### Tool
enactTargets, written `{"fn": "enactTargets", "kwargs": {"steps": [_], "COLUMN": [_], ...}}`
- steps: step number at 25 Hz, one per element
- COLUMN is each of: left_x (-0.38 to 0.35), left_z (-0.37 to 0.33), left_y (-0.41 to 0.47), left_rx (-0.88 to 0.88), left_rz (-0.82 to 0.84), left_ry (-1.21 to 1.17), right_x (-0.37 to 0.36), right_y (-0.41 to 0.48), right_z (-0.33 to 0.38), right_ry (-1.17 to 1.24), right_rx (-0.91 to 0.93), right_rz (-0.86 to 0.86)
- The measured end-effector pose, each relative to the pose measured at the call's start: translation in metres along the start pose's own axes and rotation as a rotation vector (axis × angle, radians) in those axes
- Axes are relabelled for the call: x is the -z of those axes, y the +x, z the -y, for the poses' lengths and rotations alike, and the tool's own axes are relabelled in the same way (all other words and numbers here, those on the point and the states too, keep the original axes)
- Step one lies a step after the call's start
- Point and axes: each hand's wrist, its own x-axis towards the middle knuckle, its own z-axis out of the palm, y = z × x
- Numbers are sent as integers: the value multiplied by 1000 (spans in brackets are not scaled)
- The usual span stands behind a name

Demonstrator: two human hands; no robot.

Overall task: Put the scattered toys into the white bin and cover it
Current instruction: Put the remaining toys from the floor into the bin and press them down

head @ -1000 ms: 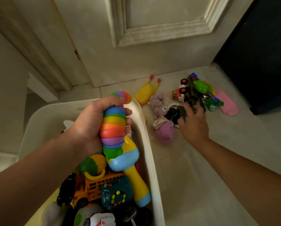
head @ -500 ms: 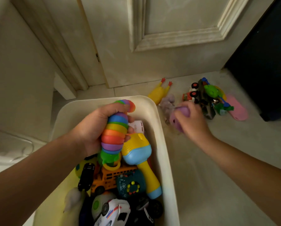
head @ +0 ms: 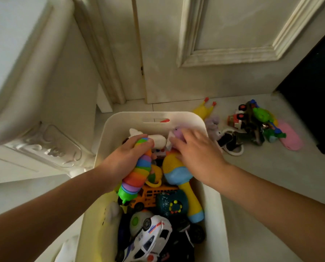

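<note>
The white bin (head: pixel 213 210) is a smooth, rigid plastic tub with rounded corners and a slotted handle in its far wall. It stands on the floor directly below us and is uncovered.

Our left hand (head: pixel 120 163) is inside the bin, with the fingers wrapped around the upper part of a rainbow slug toy (head: pixel 139 173). The toy is a chain of glossy plastic segments, and its green end hangs down.

Our right hand (head: pixel 197 157) is over the far right corner of the bin, with the fingers stretched out and blurred. A pink plush toy (head: pixel 177 134) lies at the fingertips. We cannot tell whether the fingers pinch it.

The bin contents are as follows:
- a yellow-and-blue toy microphone (head: pixel 178 174)
- an orange school bus (head: pixel 154 197)
- a dark teal handheld game (head: pixel 172 204)
- a white police car (head: pixel 150 237)
- a white plush (head: pixel 156 139)

Half a second earlier, the right hand was outside the bin, low over the floor, and closed around the pink toy. It has since crossed the rim. The left hand's grip on the slug is unchanged.

The following items lie on the pale, matte tiled floor (head: pixel 271 176) to the right of the bin:
- a yellow rubber chicken (head: pixel 202 110)
- a greyish plush (head: pixel 211 122)
- a toy truck (head: pixel 239 118)
- a green toy (head: pixel 261 114)
- a flat pink piece (head: pixel 290 137)

A cream panelled door (head: pixel 167 53) stands behind the bin, and a dark cabinet (head: pixel 318 82) is at the right.
</note>
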Motion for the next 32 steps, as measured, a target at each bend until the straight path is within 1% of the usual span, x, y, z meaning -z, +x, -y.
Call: {"fn": "enactTargets", "kwargs": {"steps": [1,2,4,5,8,9,11,13,14,15,16,18,19,20,21,22,23,24,26,27,29,32], "left_x": [5,8,12,13,9,8,11,15,15,14,11,-2,-10,-20,-30,-40,-51,-60,-79,-88,-101,-112], "left_z": [3,7,14,16,28,32,36,39,39,39,35,18,10,1,-8,-15,-22,-28,-36,-39,-44,-46], "left_y": [1,2,5,6,2,-2,-5,-5,-5,-4,-3,0,2,6,12,17,23,28,38,42,49,55], "left_rx": [-1,4,-8,-43,-264,-306,-284,-244,-243,-260,-331,-558,-687,-791,-861,-907,-945,-976,-1022,-1026,-1007,-1001], "left_rz": [13,26,39,28,-47,-86,-163,-165,-140,-126,-144,-255,-306,-321,-309,-286,-266,-245,-190,-154,-87,-35], "left_ry": [56,136,352,501,1033,1207,1587,1890,1975,2001,1940,1676,1512,1358,1246,1174,1125,1084,996,943,847,780], "right_x": [-1,0,-2,-2,-2,-4,-6,-6,-7,-8,-7,-3,-1,-1,-5,-13,-25,-42,-79,-95,-120,-138], "right_y": [2,5,12,15,12,8,0,-4,-6,-7,-7,-6,-5,-5,-6,-6,-8,-10,-17,-22,-31,-25], "right_z": [3,6,8,9,9,9,6,4,4,4,4,0,-5,-15,-26,-42,-61,-83,-131,-151,-177,-189], "right_ry": [-96,-120,-70,-60,-42,-30,48,95,99,123,199,479,609,692,728,733,711,668,567,526,451,405], "right_rx": [12,38,44,27,49,57,73,100,124,146,155,88,15,-77,-181,-291,-402,-501,-656,-693,-685,-577], "right_rz": [23,108,204,209,132,112,34,-5,-16,-22,-54,-234,-349,-455,-537,-567,-530,-427,-108,40,250,385]}}
